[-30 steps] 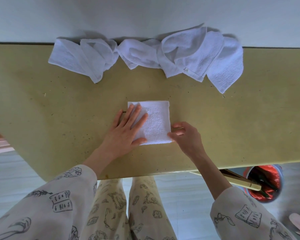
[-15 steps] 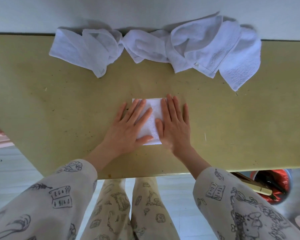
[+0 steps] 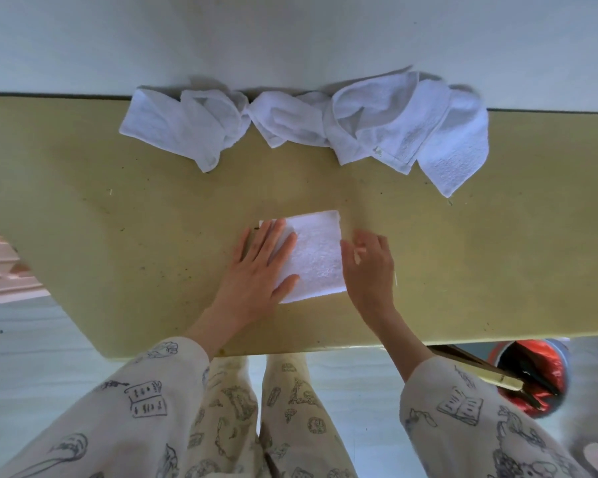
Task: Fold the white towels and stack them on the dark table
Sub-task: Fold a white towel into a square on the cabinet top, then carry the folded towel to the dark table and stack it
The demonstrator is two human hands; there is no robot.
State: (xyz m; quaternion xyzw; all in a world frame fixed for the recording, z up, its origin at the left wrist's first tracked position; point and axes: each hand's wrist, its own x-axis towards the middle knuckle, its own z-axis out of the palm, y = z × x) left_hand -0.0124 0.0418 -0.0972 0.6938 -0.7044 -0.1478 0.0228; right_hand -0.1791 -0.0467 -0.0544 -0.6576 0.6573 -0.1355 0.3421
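Near the front edge of the table [image 3: 83, 236] lies one folded towel [image 3: 316, 260], a small white square flat on the yellowish top. One left hand [image 3: 259, 270] rests on the folded towel's left part, fingers straight and spread, palm down, gripping nothing. One right hand [image 3: 370, 267] sits just beside the folded towel's right edge; its fingers look partly bent and blurred, and I cannot tell whether they pinch the edge or only touch it. Behind the folded towel, along the table's far edge against the wall, a row of crumpled white towels [image 3: 308, 129] stretches left to right; they overlap, so the count is unsure, perhaps four. Right of the folded towel and below the table's front edge stands one red bucket [image 3: 529, 377] on the floor. Two patterned sleeves [image 3: 463, 415] and two patterned trouser legs show below the table's front edge.
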